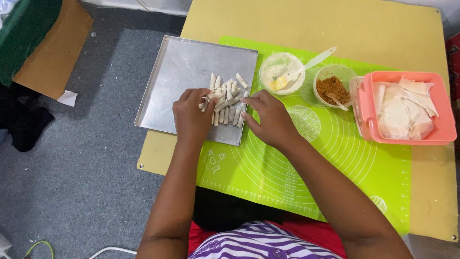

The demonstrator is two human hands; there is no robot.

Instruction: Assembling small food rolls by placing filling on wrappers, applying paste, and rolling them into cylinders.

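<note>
A metal baking tray (pixel 182 72) lies at the left of the low yellow table (pixel 335 24). Several small pale rolled pastry pieces (pixel 226 98) are heaped at its near right corner. My left hand (pixel 191 115) rests on the tray with its fingertips on the left side of the heap, pinching at one roll. My right hand (pixel 268 117) touches the heap's right side from the tray's edge, fingers bent.
A green silicone mat (pixel 335 158) covers the table. On it stand a bowl of white paste with a spoon (pixel 281 72), a bowl of brown filling with a spoon (pixel 333 87) and a pink box of pastry sheets (pixel 407 108). Grey carpet (pixel 86 168) lies to the left.
</note>
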